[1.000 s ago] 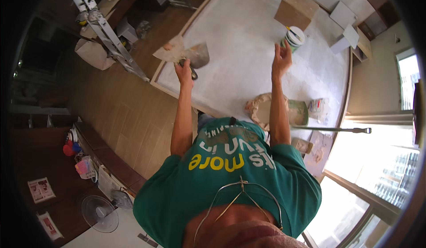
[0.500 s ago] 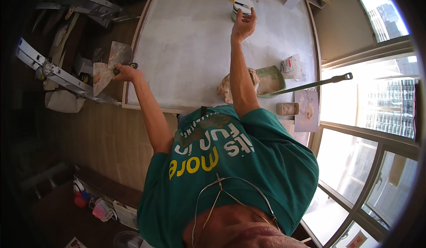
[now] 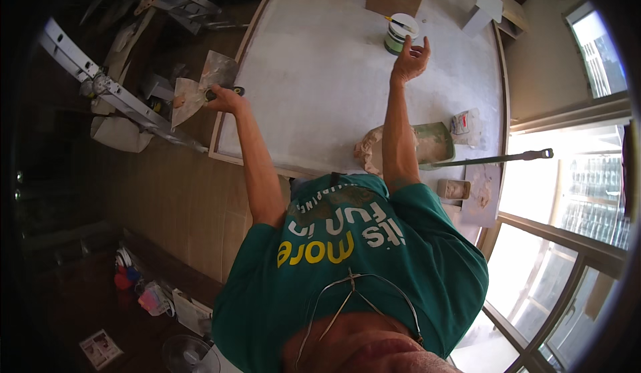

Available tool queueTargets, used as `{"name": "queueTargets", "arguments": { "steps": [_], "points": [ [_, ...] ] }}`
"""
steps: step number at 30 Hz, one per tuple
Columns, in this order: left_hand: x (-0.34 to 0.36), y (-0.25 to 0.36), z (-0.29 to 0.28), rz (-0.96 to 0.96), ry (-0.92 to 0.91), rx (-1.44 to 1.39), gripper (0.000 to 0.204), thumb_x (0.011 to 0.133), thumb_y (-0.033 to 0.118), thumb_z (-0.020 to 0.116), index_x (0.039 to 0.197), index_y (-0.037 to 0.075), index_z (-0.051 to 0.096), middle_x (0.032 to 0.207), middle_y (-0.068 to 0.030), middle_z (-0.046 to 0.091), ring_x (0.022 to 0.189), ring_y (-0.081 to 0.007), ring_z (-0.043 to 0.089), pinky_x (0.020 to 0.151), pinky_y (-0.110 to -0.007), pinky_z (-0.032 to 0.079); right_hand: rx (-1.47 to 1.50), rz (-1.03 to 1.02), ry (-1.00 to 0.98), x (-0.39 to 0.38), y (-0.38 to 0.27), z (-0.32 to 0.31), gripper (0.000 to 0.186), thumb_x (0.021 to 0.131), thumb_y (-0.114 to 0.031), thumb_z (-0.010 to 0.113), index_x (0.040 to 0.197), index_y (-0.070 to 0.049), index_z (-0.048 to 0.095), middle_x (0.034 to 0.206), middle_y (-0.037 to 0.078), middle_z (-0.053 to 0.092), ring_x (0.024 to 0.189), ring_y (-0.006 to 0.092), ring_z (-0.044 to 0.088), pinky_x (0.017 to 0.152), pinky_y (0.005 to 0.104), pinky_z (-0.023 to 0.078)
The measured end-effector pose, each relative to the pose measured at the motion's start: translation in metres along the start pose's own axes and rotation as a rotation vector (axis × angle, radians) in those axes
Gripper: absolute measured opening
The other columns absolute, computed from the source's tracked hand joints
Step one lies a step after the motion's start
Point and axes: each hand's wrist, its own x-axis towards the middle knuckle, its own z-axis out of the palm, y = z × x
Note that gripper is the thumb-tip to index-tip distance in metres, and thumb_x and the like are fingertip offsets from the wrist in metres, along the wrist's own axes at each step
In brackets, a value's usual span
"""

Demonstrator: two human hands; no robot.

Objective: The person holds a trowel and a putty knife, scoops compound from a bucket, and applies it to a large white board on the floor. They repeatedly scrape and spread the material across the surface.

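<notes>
The left hand [image 3: 224, 98] is closed round the dark handle of a plastering trowel [image 3: 217, 72], held beside a second mortar-smeared trowel [image 3: 183, 100] off the left edge of the pale board [image 3: 320, 86]. The right hand [image 3: 410, 59] hangs open, its grip empty, just beside the small white-lidded tub [image 3: 400, 34]. Judged so, it is the loading stage; next calls for closing on that tub.

Window glare right — dim, warped edges

Bright windows [image 3: 587, 172] right; tan tiled floor [image 3: 180, 199]; dim clutter left.
</notes>
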Motion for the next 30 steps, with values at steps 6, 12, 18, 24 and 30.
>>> {"name": "queueTargets", "arguments": {
  "steps": [6,12,18,24,30],
  "points": [
    [-0.015,0.012,0.021,0.005,-0.006,-0.044,0.050,0.092,0.012,0.055,0.130,-0.012,0.036,0.127,-0.0236,0.051,0.113,-0.0283,0.056,0.098,-0.036,0.046,0.002,0.027,0.016,0.011,-0.001,-0.013,0.052,0.080,-0.030,0.082,0.123,-0.008,0.064,0.079,0.003,0.061,0.063,0.0139,0.057,0.057,0.0323,0.048],
    [-0.006,0.003,0.019,0.053,-0.028,-0.086,0.049,0.093,0.012,0.055,0.132,-0.010,0.036,0.129,-0.0239,0.050,0.114,-0.0300,0.056,0.099,-0.038,0.047,0.002,0.033,0.012,0.006,-0.003,-0.013,0.053,0.080,-0.031,0.081,0.125,-0.009,0.063,0.081,0.003,0.061,0.062,0.0129,0.057,0.058,0.0313,0.049],
    [-0.010,0.008,0.018,-0.006,0.001,-0.098,0.048,0.092,0.011,0.055,0.130,-0.011,0.037,0.128,-0.0245,0.051,0.115,-0.0300,0.056,0.099,-0.038,0.047,-0.018,0.031,0.008,0.005,0.000,-0.020,0.052,0.080,-0.030,0.081,0.125,-0.009,0.063,0.079,0.002,0.061,0.061,0.0126,0.057,0.058,0.0318,0.049],
    [-0.008,0.016,0.009,0.001,0.001,-0.082,0.048,0.091,0.013,0.056,0.128,-0.012,0.038,0.127,-0.0248,0.051,0.113,-0.0297,0.056,0.097,-0.038,0.047,-0.032,0.037,0.020,0.005,-0.003,-0.025,0.055,0.079,-0.033,0.082,0.123,-0.006,0.064,0.076,0.003,0.065,0.062,0.0156,0.061,0.059,0.0324,0.051],
    [0.012,-0.007,0.006,0.110,0.110,0.073,0.046,0.091,0.013,0.055,0.127,-0.012,0.039,0.127,-0.0262,0.051,0.112,-0.0300,0.056,0.097,-0.037,0.045,-0.020,0.031,0.029,0.013,0.010,-0.024,0.055,0.078,-0.030,0.083,0.123,-0.006,0.063,0.079,0.004,0.061,0.065,0.0140,0.058,0.057,0.0309,0.048]
  ]
}}
